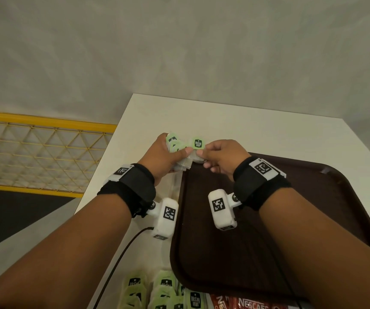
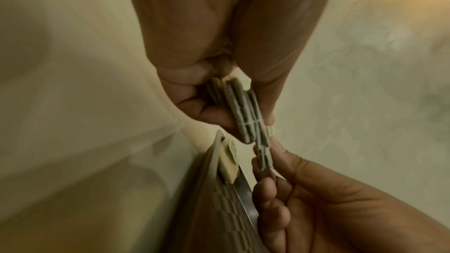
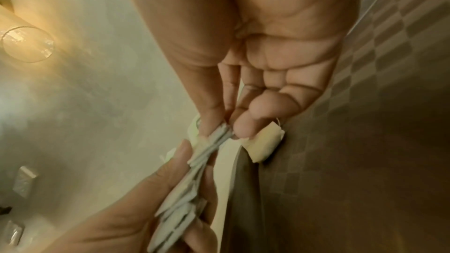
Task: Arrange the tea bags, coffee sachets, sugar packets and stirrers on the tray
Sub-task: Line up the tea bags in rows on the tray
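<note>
My left hand (image 1: 175, 151) grips a fanned stack of tea bags (image 1: 173, 142) with green tags, above the white table by the far left corner of the brown tray (image 1: 202, 253). My right hand (image 1: 202, 155) pinches one tea bag (image 1: 198, 143) at the right end of that stack, between thumb and forefinger. In the left wrist view the stack (image 2: 243, 111) shows edge-on, with the right hand's fingers (image 2: 275, 153) on the end bag. One tea bag (image 3: 265, 145) lies on the tray's corner below the hands.
More green-tagged tea bags (image 1: 164, 288) lie on the table near me, left of the tray, with red Nescafe sachets (image 1: 246, 303) beside them. A clear glass (image 3: 26, 45) and small pale packets (image 3: 23, 182) show left of the hands. A yellow mesh railing (image 1: 34, 152) runs past the table's left edge.
</note>
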Demonstrator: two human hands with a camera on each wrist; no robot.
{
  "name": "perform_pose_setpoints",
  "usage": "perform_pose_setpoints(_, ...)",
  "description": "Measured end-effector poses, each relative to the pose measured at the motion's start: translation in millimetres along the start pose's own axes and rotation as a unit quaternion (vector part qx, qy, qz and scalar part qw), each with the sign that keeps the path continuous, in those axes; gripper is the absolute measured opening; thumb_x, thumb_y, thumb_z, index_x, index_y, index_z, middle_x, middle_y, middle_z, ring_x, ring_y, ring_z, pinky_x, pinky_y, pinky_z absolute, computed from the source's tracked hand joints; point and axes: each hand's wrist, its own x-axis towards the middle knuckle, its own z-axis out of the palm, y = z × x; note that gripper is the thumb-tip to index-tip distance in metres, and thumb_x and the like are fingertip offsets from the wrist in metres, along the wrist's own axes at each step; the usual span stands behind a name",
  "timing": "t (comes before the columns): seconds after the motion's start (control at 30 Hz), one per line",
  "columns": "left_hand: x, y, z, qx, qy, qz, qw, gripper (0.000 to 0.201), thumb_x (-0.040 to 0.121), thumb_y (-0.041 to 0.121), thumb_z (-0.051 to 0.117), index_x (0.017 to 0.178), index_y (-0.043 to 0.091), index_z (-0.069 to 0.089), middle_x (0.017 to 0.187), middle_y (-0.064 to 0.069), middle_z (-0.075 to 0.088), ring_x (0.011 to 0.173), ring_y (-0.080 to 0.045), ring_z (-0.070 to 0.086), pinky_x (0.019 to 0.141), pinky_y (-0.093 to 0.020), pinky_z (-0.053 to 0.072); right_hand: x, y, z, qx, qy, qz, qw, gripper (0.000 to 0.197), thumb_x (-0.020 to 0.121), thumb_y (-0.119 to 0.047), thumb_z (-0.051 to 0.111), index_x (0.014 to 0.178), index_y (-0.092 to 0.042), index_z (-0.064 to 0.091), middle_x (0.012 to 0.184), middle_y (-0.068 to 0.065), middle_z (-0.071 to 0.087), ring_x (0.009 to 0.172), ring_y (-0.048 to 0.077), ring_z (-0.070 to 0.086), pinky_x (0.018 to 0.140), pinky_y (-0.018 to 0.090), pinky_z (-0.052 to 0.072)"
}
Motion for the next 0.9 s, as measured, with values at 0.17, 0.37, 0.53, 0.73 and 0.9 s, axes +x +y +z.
perform_pose_setpoints(0.17,3,-1,-3,-0.006,0.042,-0.010,0.999,0.046,0.090,0.019,0.071,0.127,0.012,0.045,0.104,-0.004,0.064,0.086,-0.016,0.064,0.057,-0.025,0.053,5,5,-4,-0.007,0.026,0.031,0.999,0.016,0.083,-0.018,0.076,0.090,-0.011,0.062,0.075,0.010,0.065,0.060,0.015,0.058,0.058,0.026,0.051)
perform_pose_setpoints(0.37,3,0,-5,-0.016,0.062,-0.003,0.998,0.038,0.088,0.017,0.073,0.115,0.015,0.047,0.095,-0.002,0.063,0.076,-0.013,0.062,0.059,-0.025,0.055,9,2,5,-0.116,0.032,0.040,0.992,0.019,0.083,-0.023,0.076,0.089,-0.007,0.067,0.069,0.009,0.066,0.057,0.015,0.057,0.078,0.033,0.057)
perform_pose_setpoints(0.53,2,-3,-3,-0.015,0.056,0.002,0.998,0.033,0.087,0.018,0.075,0.105,0.019,0.048,0.090,0.001,0.063,0.077,-0.013,0.063,0.060,-0.026,0.055,11,-3,6,-0.198,0.021,0.050,0.979,0.028,0.084,-0.034,0.074,0.071,-0.012,0.062,0.069,0.008,0.068,0.057,0.017,0.059,0.082,0.035,0.056)
perform_pose_setpoints(0.73,1,-1,2,-0.015,0.055,0.007,0.998,0.040,0.084,0.021,0.078,0.111,0.015,0.050,0.092,-0.002,0.065,0.078,-0.014,0.065,0.057,-0.025,0.053,-5,-5,6,-0.047,0.033,-0.034,0.998,0.028,0.091,-0.033,0.065,0.085,-0.006,0.064,0.075,0.007,0.066,0.056,0.013,0.057,0.055,0.026,0.051)
perform_pose_setpoints(0.9,-1,4,7,-0.021,0.037,0.006,0.999,0.057,0.079,0.031,0.082,0.122,0.009,0.053,0.111,-0.013,0.069,0.093,-0.024,0.070,0.061,-0.028,0.055,-9,-3,9,0.043,-0.029,-0.031,0.998,0.009,0.083,-0.012,0.075,0.085,-0.009,0.066,0.072,0.006,0.068,0.057,0.010,0.060,0.053,0.022,0.048)
